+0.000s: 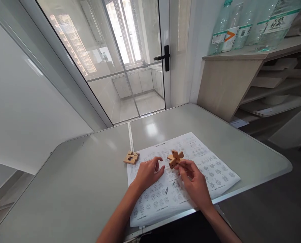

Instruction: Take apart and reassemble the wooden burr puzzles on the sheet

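Note:
A wooden burr puzzle (175,158), made of interlocked notched sticks, is held by my right hand (192,179) between thumb and fingers, just above the printed sheet. My left hand (150,171) rests on the sheet to the left of it, thumb and index finger apart with nothing between them; its other fingers are curled. Under both hands lies a large white instruction sheet (213,168) covered with small line diagrams. Several notched wooden pieces (131,157) sit together at the sheet's upper left corner, apart from my left hand.
The grey table (89,182) has a seam and a metal front edge. Behind it stands a glass door (137,84) with a black handle (167,58). On the right, a wooden shelf unit (226,81) carries several plastic bottles (241,33).

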`<control>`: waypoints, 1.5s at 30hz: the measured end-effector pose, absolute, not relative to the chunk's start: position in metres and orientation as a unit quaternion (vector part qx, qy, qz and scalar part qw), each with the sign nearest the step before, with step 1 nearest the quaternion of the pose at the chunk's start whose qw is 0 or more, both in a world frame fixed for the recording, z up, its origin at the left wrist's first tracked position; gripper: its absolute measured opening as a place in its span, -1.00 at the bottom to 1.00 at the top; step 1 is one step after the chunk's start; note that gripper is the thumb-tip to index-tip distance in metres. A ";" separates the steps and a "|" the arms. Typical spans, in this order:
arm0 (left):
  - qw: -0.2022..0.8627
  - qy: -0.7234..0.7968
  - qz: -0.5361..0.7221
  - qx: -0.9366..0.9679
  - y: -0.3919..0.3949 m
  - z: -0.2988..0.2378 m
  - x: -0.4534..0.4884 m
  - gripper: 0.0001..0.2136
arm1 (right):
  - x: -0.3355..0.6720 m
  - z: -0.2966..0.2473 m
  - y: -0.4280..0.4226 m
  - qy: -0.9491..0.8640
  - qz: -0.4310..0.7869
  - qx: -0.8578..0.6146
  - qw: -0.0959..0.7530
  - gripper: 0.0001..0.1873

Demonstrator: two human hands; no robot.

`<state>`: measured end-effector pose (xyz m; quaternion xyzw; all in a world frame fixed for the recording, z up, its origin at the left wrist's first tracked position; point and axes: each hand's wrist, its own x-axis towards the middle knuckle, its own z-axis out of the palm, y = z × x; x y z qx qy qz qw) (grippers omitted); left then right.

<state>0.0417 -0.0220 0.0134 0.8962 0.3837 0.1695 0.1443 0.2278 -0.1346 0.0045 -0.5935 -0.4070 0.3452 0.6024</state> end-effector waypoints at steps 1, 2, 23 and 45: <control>0.154 0.392 0.180 0.889 -0.022 0.014 0.042 -0.70 | 0.228 0.005 -0.135 -0.412 0.348 -0.593 0.598 -0.73; 0.168 0.394 0.190 0.884 -0.023 0.015 0.042 -0.58 | 0.228 0.006 -0.135 -0.417 0.351 -0.591 0.594 -0.74; 0.504 0.266 0.204 0.796 -0.031 0.038 0.045 -0.12 | 0.226 0.012 -0.136 -0.484 0.435 -0.522 0.552 -0.60; 0.369 0.282 0.251 0.849 -0.034 0.037 0.051 -0.23 | 0.229 -0.002 -0.131 -0.459 0.456 -0.529 0.550 -0.57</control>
